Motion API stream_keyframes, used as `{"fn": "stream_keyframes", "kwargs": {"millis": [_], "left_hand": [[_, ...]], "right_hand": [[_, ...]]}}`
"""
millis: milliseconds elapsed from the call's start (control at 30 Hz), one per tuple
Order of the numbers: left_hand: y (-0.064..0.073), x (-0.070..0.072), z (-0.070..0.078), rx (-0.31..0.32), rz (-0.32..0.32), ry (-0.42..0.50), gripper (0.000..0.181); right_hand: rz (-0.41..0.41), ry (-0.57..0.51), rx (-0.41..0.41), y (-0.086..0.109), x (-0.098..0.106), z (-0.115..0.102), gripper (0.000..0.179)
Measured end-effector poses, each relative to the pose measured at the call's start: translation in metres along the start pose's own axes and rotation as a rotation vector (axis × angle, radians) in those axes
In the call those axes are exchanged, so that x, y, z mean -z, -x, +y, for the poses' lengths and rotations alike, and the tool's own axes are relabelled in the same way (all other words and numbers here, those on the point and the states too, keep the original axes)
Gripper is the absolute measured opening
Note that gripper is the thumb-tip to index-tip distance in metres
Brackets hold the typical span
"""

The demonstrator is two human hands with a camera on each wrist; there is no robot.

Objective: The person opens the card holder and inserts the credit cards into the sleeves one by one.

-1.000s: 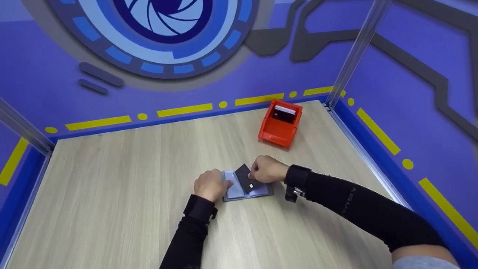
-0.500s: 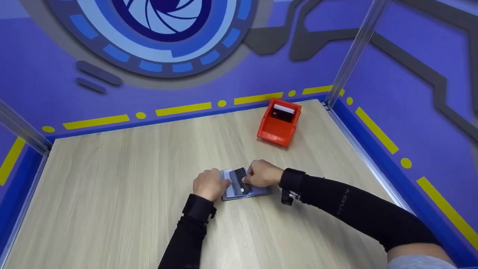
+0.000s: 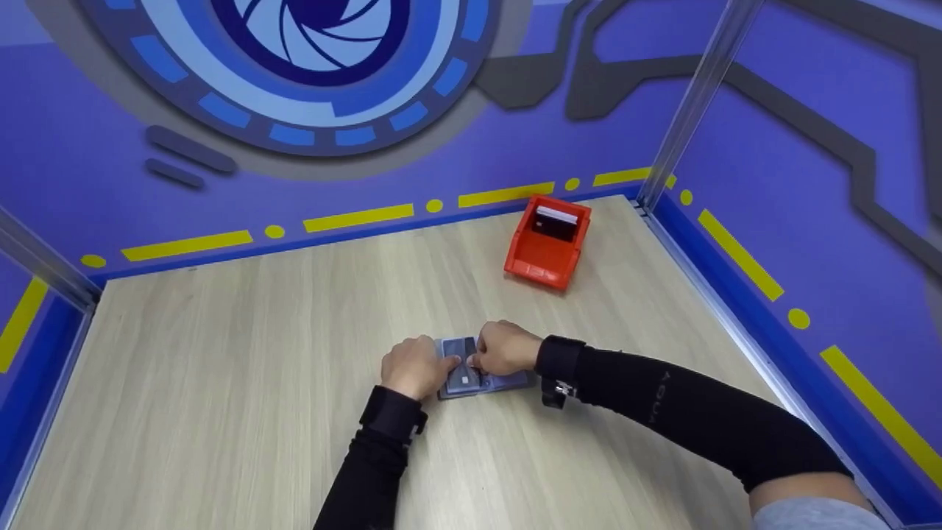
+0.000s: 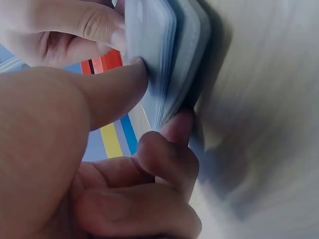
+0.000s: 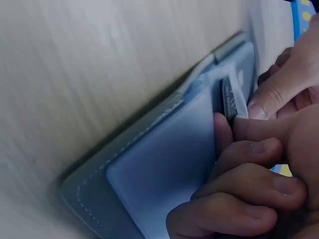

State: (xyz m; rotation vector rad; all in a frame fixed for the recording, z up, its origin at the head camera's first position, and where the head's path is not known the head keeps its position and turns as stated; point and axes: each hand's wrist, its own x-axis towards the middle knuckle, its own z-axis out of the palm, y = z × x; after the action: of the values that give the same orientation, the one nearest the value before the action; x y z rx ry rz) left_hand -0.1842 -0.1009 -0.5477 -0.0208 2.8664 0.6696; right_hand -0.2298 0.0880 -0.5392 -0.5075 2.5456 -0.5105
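Note:
A grey stitched card holder (image 3: 509,380) with clear plastic sleeves lies spread open on the table. My left hand (image 3: 413,368) grips its left edge; in the left wrist view the thumb (image 4: 119,89) presses on the stacked sleeves (image 4: 149,55) while a fingertip sits under the cover. A dark bank card (image 3: 461,347) with a chip lies mostly within a sleeve on the left side. My right hand (image 3: 508,347) pinches the card's right edge, close to the left thumb. In the right wrist view the card's dark edge (image 5: 229,102) shows at the sleeve's mouth.
Behind the right hand stands a red plastic bin (image 3: 541,266) holding several cards (image 3: 556,227) upright at its back. Purple-blue panels (image 3: 412,169) wall the wooden table (image 3: 257,353) at the back and sides.
The card has turned from slanted to nearly straight and moved left into the sleeve. My right hand has shifted left and slightly down with it. The left hand keeps its place on the holder.

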Motion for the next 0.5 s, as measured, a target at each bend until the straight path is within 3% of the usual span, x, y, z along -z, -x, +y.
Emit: {"fn": "stream_keyframes", "kwargs": {"millis": [167,500], "left_hand": [[0.0006,0.0011,-0.0005,0.000,0.009,-0.005,0.045],[-0.0004,-0.0008,-0.0015,0.004,0.048,-0.001,0.044]], "right_hand": [[-0.017,0.068,0.050,-0.0001,0.0032,-0.0035,0.051],[0.024,0.061,0.065,-0.0017,0.0036,-0.0044,0.044]]}}
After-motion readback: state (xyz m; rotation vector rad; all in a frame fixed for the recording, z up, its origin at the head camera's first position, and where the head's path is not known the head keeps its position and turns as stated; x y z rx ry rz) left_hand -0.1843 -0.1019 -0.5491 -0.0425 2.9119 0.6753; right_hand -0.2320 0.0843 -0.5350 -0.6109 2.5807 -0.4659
